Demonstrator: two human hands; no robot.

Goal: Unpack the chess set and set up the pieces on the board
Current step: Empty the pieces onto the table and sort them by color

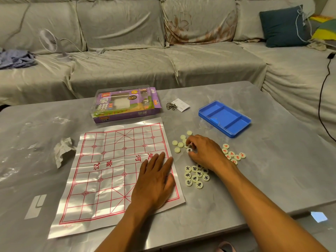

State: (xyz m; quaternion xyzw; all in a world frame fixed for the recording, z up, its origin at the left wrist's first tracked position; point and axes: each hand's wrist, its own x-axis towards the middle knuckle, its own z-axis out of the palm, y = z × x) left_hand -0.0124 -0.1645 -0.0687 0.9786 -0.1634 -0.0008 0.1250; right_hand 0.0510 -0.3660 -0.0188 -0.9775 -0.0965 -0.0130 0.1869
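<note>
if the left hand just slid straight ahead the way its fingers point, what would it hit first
Probably nothing soon. The left hand lies flat on the paper board, fingers pointing up and slightly right toward its far right corner. That stretch of board looks bare; beyond the edge, the purple box may be next, though depth is unclear.

This is a home living room, and the grey coffee table (236,188) in the foreground is the fixed mark for the rest. Behind it runs a long sofa (145,57) under a pale patterned cover, turning a corner to the table's right. On the sofa seat beyond the table's left end stands a small white desk fan (49,41), with crumpled blue clothing (16,58) further left. Beyond the table's far right corner a dark teal cushion (282,26) leans against the backrest, and a black cable (322,99) trails down the sofa cover.
</note>
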